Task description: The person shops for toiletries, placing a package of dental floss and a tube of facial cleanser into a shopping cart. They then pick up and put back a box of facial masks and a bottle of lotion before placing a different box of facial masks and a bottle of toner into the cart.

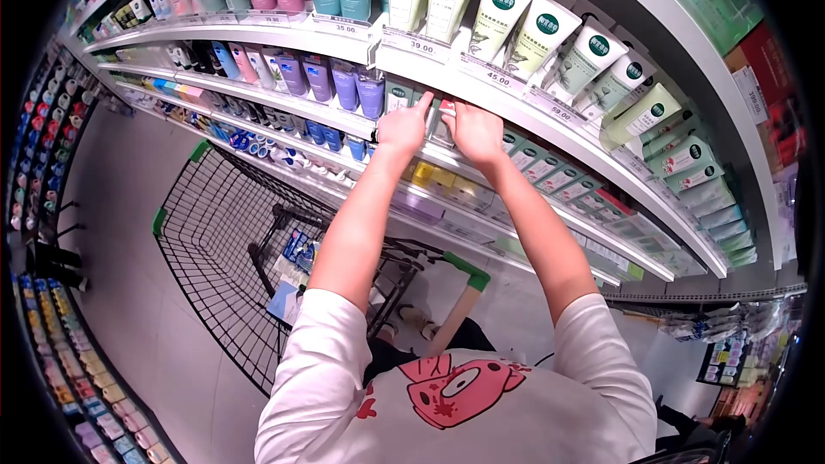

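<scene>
Both of my hands reach to the second shelf, side by side among small green-grey boxes (400, 95). My left hand (403, 127) touches the boxes with its index finger stretched forward; its other fingers are partly hidden. Close by on the right, my right hand (477, 132) has its fingers bent at a small box with a red mark (447, 108); whether it grips the box is unclear. Purple tubes (370, 94) stand left of my hands, and more green boxes (543, 169) lie in a row to the right. White and green tubes (449, 2) stand above.
A black wire shopping cart (215, 249) with green corners stands below left, holding a few packages. The upper shelf edge (516, 106) curves over the hands. Another stocked shelf (94, 369) lines the far left. A person's dark-clothed legs (687, 421) show at lower right.
</scene>
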The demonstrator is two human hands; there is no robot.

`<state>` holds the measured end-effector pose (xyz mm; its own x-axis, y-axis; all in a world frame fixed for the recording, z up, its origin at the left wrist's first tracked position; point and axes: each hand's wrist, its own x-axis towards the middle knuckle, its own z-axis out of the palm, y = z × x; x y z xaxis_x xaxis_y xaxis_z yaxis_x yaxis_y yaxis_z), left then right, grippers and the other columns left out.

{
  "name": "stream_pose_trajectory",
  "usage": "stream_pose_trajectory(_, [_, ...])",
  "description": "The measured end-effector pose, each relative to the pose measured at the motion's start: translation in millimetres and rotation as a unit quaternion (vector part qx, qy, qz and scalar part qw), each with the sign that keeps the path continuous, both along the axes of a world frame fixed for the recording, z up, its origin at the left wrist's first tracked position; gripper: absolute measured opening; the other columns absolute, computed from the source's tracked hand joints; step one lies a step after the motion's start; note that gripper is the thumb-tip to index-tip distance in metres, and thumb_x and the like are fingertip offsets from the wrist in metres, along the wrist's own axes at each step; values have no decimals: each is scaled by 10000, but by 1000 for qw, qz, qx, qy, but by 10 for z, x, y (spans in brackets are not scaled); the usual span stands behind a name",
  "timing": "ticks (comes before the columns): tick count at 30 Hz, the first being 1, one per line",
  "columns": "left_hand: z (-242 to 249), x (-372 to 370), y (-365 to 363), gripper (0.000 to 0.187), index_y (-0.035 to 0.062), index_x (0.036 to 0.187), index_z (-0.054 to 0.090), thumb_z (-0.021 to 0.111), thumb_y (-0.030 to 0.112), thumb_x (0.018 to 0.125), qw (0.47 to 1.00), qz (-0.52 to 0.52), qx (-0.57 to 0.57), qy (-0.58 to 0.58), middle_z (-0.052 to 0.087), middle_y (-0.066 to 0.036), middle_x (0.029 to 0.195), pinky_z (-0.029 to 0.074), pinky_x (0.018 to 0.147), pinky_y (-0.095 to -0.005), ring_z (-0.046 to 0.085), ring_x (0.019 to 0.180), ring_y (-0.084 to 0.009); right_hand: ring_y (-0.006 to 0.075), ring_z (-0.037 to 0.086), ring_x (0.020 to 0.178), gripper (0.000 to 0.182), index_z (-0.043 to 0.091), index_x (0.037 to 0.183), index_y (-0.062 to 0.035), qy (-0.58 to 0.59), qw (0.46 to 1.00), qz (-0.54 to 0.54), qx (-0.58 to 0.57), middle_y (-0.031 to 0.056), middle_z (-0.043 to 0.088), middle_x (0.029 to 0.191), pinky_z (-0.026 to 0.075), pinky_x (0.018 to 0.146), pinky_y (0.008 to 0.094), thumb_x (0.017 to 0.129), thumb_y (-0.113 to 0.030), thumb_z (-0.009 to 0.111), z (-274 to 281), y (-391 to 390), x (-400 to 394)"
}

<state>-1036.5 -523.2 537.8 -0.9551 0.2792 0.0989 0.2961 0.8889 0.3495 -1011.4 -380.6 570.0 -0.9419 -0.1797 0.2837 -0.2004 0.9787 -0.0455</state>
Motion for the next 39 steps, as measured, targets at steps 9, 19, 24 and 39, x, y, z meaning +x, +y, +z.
stream_pose_trajectory(9, [34, 128, -34, 594, 272, 1337, 261, 509, 171, 807, 998, -26, 42, 41, 611, -169, 761, 478, 606, -433, 604, 690, -340, 307, 515, 1012, 491, 509, 1123, -6, 0, 999, -14, 45, 171, 538, 1102, 409, 827, 443, 738, -294, 605, -14, 64, -55])
stream_pose_trajectory(19, [-279, 1971, -779, 215, 76, 994, 578, 508, 174, 816, 971, -8, 238, 9, 600, -198, 824, 470, 672, -431, 588, 776, -360, 189, 586, 749, 111, 626, 838, -32, -141, 740, 379, -538, 74, 610, 829, 464, 671, 266, 766, -109, 590, 1213, -559, 1609])
stream_pose_trajectory(24, [-226, 2931, -1145, 151, 57, 921, 603, 557, 147, 808, 944, 210, 220, -123, 609, -149, 755, 467, 608, -347, 593, 628, -285, 160, 559, 688, 71, 626, 802, -44, -228, 301, 633, -676, 65, 593, 788, 442, 627, 246, 780, -86, 573, 1808, -730, 2237])
stream_pose_trajectory(39, [-19, 3648, -1204, 167, 71, 941, 596, 561, 165, 808, 948, 270, 152, -74, 620, -124, 795, 474, 600, -346, 602, 666, -273, 141, 540, 665, 59, 613, 766, -41, -331, 112, 731, -586, 43, 581, 762, 429, 594, 245, 779, -87, 579, 1853, -1088, 2513])
